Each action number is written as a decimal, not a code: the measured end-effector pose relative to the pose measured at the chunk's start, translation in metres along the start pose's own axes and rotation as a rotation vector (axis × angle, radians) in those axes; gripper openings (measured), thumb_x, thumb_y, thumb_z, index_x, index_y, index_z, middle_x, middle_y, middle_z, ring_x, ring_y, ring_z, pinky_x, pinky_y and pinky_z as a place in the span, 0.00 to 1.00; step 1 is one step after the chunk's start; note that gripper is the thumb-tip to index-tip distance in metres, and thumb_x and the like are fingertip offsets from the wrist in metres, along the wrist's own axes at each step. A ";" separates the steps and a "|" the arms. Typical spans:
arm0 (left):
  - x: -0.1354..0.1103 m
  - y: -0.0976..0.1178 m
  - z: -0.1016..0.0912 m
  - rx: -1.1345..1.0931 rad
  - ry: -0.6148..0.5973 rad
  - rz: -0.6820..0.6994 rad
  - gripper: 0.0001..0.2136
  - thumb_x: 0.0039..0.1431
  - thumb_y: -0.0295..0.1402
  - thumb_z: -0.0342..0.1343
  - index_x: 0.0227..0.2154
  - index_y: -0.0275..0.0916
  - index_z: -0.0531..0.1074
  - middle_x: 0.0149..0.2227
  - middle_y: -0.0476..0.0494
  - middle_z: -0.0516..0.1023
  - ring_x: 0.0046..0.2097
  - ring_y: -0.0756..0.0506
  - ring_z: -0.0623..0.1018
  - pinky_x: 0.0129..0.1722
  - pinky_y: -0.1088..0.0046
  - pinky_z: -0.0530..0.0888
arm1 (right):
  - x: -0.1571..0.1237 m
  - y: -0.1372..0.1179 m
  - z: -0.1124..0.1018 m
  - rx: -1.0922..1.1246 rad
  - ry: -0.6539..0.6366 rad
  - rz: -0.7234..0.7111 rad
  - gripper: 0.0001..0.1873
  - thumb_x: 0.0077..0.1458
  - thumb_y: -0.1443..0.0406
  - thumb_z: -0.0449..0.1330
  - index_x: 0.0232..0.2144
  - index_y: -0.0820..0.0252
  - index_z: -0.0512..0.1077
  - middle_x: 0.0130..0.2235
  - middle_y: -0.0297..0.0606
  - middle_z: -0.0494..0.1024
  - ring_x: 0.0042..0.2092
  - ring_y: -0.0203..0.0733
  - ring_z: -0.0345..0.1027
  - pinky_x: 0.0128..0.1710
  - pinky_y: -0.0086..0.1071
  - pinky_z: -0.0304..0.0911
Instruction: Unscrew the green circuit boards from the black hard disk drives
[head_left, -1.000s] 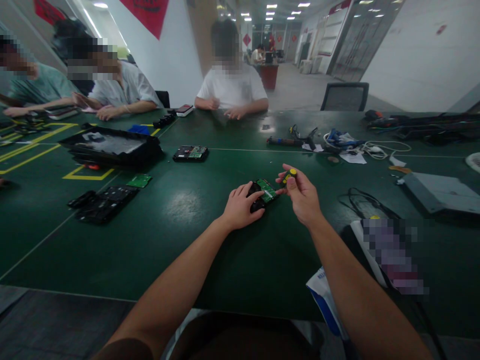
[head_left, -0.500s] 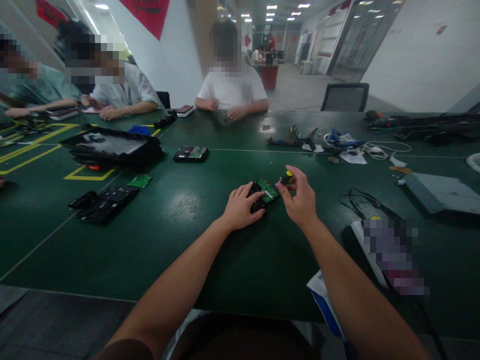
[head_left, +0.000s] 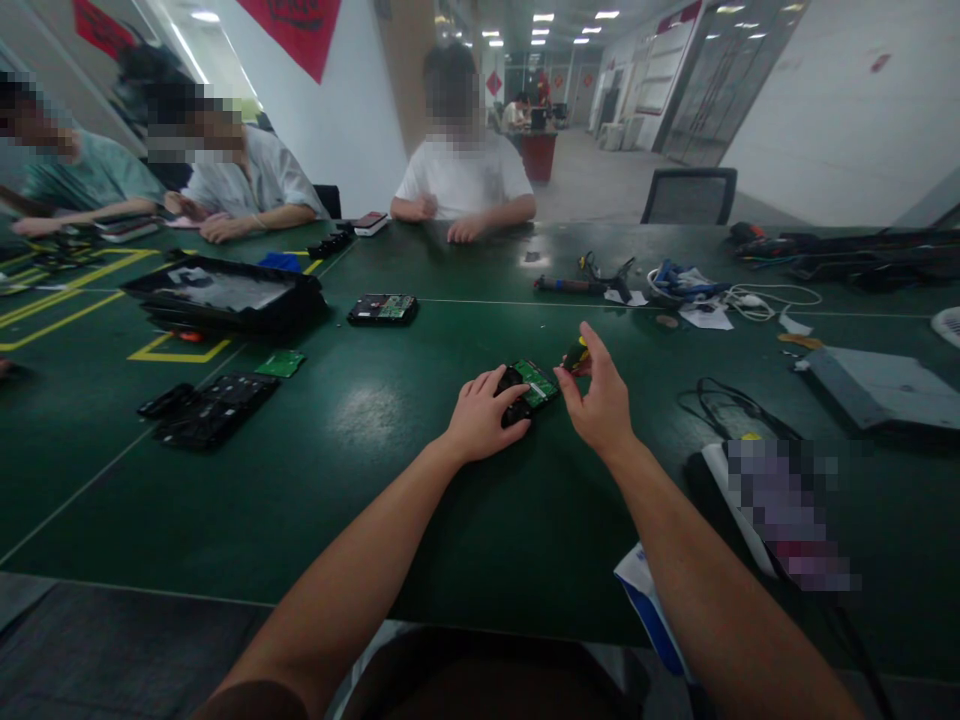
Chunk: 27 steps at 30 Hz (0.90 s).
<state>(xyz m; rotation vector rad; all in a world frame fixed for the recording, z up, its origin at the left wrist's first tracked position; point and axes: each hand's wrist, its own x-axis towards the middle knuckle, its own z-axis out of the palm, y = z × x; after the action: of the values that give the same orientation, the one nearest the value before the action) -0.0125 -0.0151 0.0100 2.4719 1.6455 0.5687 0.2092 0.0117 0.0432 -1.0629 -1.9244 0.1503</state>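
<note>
A hard drive (head_left: 536, 384) with a green circuit board facing up lies on the table in front of me. My left hand (head_left: 489, 415) grips its left part, fingers across the top and thumb at the near side, so that end is partly hidden. Between the thumb and fingers of my right hand (head_left: 598, 395) is a small screwdriver (head_left: 576, 354) with a dark and yellow handle. It is held just right of the drive; its tip is too small to make out.
Left of me are a dark flat casing (head_left: 217, 408), a loose green circuit board (head_left: 281, 363) and a black tray (head_left: 225, 290). Another drive (head_left: 382, 308) lies farther back. To the right are a grey metal box (head_left: 885, 385) and black cables (head_left: 739, 405). Several people sit across the table.
The screwdriver has tilted slightly in my right hand, and the index finger has risen a little. My left hand and the hard drive stay in place.
</note>
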 end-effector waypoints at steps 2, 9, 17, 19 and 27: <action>0.000 0.000 0.000 0.000 -0.003 -0.001 0.29 0.62 0.49 0.61 0.65 0.52 0.69 0.74 0.39 0.54 0.72 0.29 0.58 0.66 0.44 0.61 | 0.003 -0.004 -0.003 -0.029 -0.004 -0.015 0.35 0.68 0.62 0.56 0.73 0.50 0.51 0.66 0.49 0.68 0.55 0.52 0.74 0.55 0.49 0.72; 0.000 -0.001 0.001 -0.013 0.003 0.000 0.29 0.62 0.49 0.61 0.65 0.51 0.69 0.74 0.37 0.54 0.72 0.29 0.58 0.66 0.43 0.61 | 0.023 -0.021 -0.017 -0.101 0.123 -0.107 0.18 0.69 0.63 0.55 0.58 0.54 0.73 0.50 0.46 0.77 0.52 0.48 0.73 0.52 0.42 0.71; 0.001 -0.001 0.002 -0.013 0.017 0.002 0.29 0.62 0.49 0.61 0.65 0.51 0.69 0.73 0.38 0.56 0.71 0.29 0.60 0.66 0.44 0.61 | 0.036 -0.032 -0.031 -0.166 0.067 -0.074 0.14 0.68 0.63 0.56 0.51 0.57 0.77 0.49 0.46 0.79 0.48 0.49 0.74 0.49 0.42 0.70; 0.001 -0.001 0.002 -0.008 0.021 0.002 0.29 0.62 0.50 0.60 0.65 0.51 0.69 0.73 0.38 0.56 0.71 0.29 0.60 0.66 0.45 0.61 | 0.041 -0.037 -0.036 -0.186 0.003 -0.067 0.13 0.68 0.63 0.56 0.49 0.57 0.78 0.48 0.45 0.80 0.47 0.49 0.74 0.51 0.43 0.69; 0.000 -0.003 0.003 0.000 0.014 0.000 0.30 0.62 0.51 0.60 0.65 0.53 0.68 0.74 0.40 0.55 0.71 0.29 0.59 0.65 0.44 0.62 | 0.063 -0.057 -0.061 -0.300 -0.244 -0.053 0.06 0.62 0.66 0.62 0.41 0.60 0.78 0.43 0.44 0.82 0.43 0.49 0.75 0.47 0.41 0.66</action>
<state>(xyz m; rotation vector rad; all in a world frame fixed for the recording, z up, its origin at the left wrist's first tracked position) -0.0135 -0.0137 0.0064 2.4728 1.6508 0.5877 0.2061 0.0045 0.1474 -1.2343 -2.2430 -0.0436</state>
